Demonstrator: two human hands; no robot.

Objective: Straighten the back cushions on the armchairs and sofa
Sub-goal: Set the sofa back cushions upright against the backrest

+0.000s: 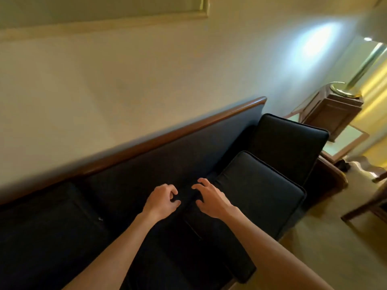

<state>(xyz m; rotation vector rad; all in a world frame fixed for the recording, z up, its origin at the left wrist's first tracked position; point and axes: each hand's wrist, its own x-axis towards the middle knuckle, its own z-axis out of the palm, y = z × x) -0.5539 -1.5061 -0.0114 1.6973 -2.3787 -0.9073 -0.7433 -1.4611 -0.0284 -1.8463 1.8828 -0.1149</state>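
A dark sofa [188, 155] with a wooden top rail [146, 143] runs along the wall, tilted in my view. Dark back cushions sit on it: one upright at the far right end [293, 143], one beside it [261, 191], one in the middle below my hands [213, 243], and one at the left [48, 227]. My left hand [162, 200] and my right hand [210, 198] hover close together over the top edge of the middle cushion. Their fingers are curled and apart. The dark fabric hides whether they touch it.
A wooden side table [328, 114] with a brass lamp base [345, 91] stands past the sofa's right end. A low table with a glass top [343, 143] and a wooden chair leg [364, 210] are on the carpet at the right. A framed picture [104, 9] hangs above.
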